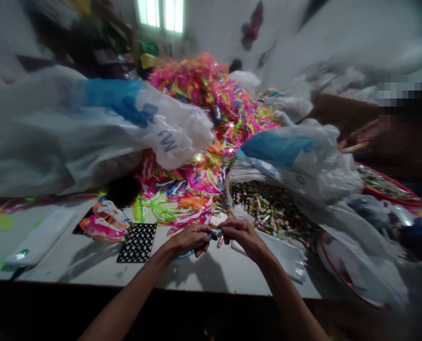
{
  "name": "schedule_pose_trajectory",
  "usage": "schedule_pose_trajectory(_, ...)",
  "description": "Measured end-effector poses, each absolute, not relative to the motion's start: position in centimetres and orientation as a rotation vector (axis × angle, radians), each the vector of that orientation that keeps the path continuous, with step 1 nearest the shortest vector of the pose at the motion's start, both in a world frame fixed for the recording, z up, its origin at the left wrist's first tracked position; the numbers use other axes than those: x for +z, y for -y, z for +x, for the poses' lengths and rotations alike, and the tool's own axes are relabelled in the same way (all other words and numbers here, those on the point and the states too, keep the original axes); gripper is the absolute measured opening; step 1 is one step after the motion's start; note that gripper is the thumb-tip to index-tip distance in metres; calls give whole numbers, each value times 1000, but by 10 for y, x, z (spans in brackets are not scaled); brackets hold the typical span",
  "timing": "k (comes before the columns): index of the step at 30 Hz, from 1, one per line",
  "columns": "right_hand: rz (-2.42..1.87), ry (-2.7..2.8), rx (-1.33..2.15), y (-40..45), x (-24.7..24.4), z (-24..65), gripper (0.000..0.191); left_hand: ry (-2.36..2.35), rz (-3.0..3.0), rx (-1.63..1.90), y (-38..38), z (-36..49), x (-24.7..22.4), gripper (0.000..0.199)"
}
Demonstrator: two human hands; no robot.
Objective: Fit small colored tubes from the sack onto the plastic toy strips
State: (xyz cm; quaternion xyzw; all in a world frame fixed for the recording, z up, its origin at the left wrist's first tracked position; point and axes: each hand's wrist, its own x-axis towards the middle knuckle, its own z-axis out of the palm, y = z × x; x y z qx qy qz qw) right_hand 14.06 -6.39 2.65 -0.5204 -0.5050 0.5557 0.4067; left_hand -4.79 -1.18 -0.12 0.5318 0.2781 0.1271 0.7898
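My left hand [189,239] and my right hand [242,237] meet over the white table [90,265], both pinching one small blue piece [216,233] between the fingertips. Just beyond them lies a heap of neon pink, orange and green plastic strips [203,142]. To the right of my hands an open plastic bag [278,208] holds several small cylindrical pieces.
A black perforated grid [139,242] lies left of my hands, beside a small pile of pink strips [104,222]. Large white plastic bags [90,128] lie at the left. Another person [391,142] sits at the right by a red tray [388,187]. A white flat device [40,241] lies far left.
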Motion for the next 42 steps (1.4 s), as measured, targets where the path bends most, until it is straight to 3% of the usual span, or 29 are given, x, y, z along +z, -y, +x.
schedule_pose_trajectory(9, -1364, 1352, 1431, 64, 27, 138, 26, -528, 1137, 289, 14, -49, -7, 17)
schedule_pose_trajectory(17, -1449, 1546, 1266, 66, 30, 134, 29, -526, 1343, 342, 14, -53, -12, 36)
schedule_pose_trajectory(22, -1419, 1430, 1243, 59, 15, 132, 30, -727, 1779, 371, 9, -49, -4, 33)
schedule_pose_trajectory(25, -1439, 1212, 1206, 47, -1, 144, 38, -945, 2162, 584, -3, -55, 10, 29)
schedule_pose_trajectory(28, -1543, 1191, 943, 40, -19, 161, 46, -1184, 2279, 750, -23, -82, 8, 45)
schedule_pose_trajectory(31, -1671, 1482, 468, 47, -37, 166, 46, -1362, 2375, 475, -45, -118, -20, 53)
schedule_pose_trajectory(36, -1750, 1855, 168, 78, -69, 143, 39, -1359, 2558, 368, -60, -146, -57, 34)
schedule_pose_trajectory(42, -1777, 2013, -27, 95, -92, 129, 40, -1447, 2639, 476, -54, -137, -18, 24)
